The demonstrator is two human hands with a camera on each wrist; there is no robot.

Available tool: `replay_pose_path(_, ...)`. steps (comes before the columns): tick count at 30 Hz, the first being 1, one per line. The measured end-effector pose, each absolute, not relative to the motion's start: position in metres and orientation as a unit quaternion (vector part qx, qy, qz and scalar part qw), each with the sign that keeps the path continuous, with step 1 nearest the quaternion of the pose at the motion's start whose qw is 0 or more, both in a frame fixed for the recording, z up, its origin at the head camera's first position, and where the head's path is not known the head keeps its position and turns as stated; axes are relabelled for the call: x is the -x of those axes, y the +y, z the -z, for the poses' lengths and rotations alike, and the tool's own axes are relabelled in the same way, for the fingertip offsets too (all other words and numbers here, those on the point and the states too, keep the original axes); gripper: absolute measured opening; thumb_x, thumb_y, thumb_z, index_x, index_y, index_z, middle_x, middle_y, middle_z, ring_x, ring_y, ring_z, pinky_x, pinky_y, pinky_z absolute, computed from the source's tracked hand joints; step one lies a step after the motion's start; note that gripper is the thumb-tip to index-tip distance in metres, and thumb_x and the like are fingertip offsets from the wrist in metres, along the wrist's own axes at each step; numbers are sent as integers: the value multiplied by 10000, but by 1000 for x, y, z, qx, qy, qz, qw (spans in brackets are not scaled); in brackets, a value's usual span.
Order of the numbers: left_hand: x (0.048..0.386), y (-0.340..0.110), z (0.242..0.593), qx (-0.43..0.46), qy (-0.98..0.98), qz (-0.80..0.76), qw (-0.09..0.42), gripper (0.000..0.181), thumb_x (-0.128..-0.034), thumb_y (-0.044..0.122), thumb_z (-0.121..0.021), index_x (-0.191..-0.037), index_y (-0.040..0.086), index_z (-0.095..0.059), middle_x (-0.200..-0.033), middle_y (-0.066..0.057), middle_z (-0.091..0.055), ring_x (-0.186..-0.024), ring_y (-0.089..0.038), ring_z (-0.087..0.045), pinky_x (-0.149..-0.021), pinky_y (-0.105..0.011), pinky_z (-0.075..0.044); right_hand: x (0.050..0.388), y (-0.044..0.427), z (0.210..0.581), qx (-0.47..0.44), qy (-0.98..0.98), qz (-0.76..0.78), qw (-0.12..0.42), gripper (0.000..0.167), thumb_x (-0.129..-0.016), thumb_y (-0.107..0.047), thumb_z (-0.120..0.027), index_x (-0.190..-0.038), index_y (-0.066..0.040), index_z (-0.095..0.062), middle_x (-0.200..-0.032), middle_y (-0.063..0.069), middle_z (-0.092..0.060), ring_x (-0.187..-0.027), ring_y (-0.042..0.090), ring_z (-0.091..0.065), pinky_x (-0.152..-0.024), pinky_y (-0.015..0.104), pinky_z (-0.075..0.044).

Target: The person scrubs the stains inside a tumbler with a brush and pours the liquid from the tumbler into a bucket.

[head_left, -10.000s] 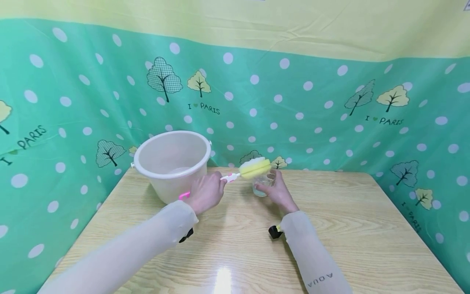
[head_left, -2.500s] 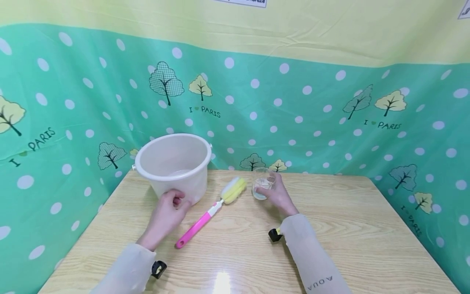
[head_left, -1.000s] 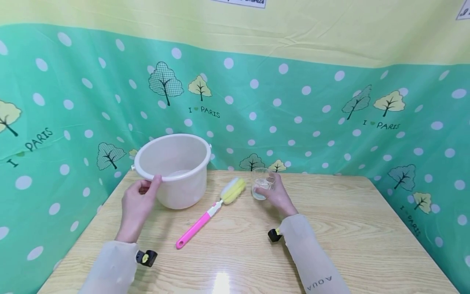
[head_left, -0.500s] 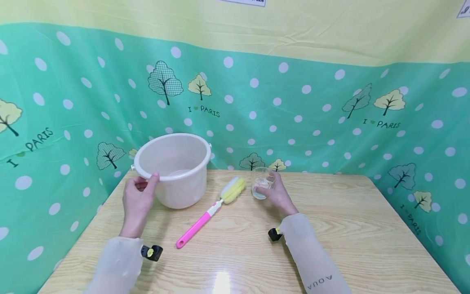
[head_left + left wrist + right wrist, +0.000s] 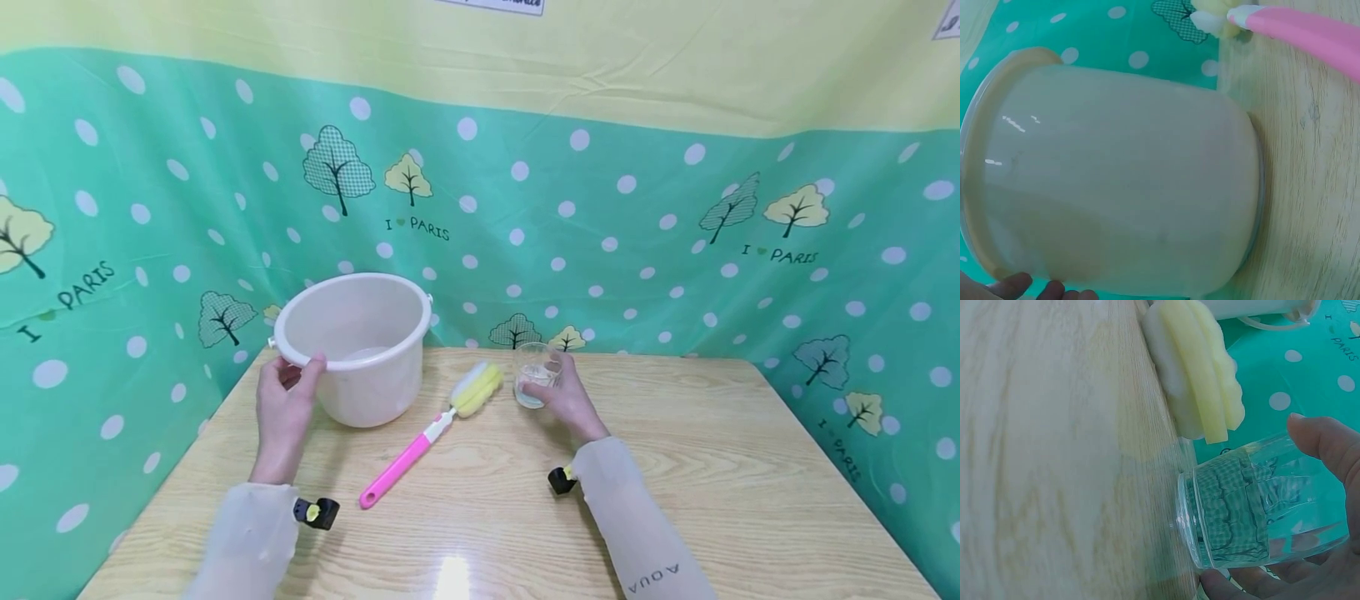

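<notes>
My left hand (image 5: pixel 285 412) is at the near left side of a white plastic bucket (image 5: pixel 375 392), thumb on its rim and the other fingers bent below. In the left wrist view, fingertips (image 5: pixel 1054 290) show against the bucket's side, low in the picture. A clear glass (image 5: pixel 529 368) with some water in it stands upright on the table; my right hand (image 5: pixel 572 406) grips it from the right, thumb in front. Between bucket and glass lies a bottle brush (image 5: pixel 437 427), with a pink and white handle and a yellow and white sponge head (image 5: pixel 1194 369).
The wooden table (image 5: pixel 712 475) ends at the back against a green dotted cloth (image 5: pixel 637 225), which also hangs at both sides. A small black wrist camera (image 5: pixel 321 513) is strapped at the left sleeve, another camera (image 5: pixel 560 480) at the right.
Ten seconds ago my left hand held the brush over the glass; now the brush lies on the table. That hand has since moved left to the bucket's rim. My right hand keeps the glass.
</notes>
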State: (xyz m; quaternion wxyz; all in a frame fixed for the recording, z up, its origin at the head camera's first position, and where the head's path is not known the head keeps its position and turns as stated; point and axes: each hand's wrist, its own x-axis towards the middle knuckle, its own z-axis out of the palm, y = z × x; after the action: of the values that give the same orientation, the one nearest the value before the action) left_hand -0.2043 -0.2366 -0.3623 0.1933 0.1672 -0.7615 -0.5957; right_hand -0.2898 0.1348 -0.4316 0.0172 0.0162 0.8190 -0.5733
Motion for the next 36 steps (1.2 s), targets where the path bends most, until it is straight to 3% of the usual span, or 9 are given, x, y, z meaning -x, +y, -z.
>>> replay_pose_path(11, 205, -233, 368, -162, -737, 621, 213, 686, -924, 486, -550, -1434, 96, -311, -1382, -81, -368, -1221, -210, -368, -1032, -418, -353, 291, 134, 434, -20, 816, 578, 18, 959, -731, -301, -816, -1486, -224, -229, -1443, 82, -350, -1328, 350, -324, -1071, 517, -296)
replay_pose_path(18, 206, -231, 370, -161, -726, 630, 224, 643, -928, 446, -559, -1422, 104, -329, -1345, -67, -384, -1185, -189, -378, -1008, -391, -363, 294, 136, 433, -17, 819, 574, 9, 986, -704, -211, -829, -1488, -189, -233, -1443, 114, -363, -1328, 360, -331, -1082, 533, -268)
replay_pose_path(36, 208, -230, 371, -164, -729, 628, 218, 670, -923, 487, -550, -1440, 135, -310, -1384, -51, -373, -1225, -193, -364, -1035, -410, -353, 293, 136, 434, -22, 823, 568, -5, 933, -705, -217, -836, -1460, -169, -290, -1413, 117, -408, -1311, 345, -367, -1075, 505, -302)
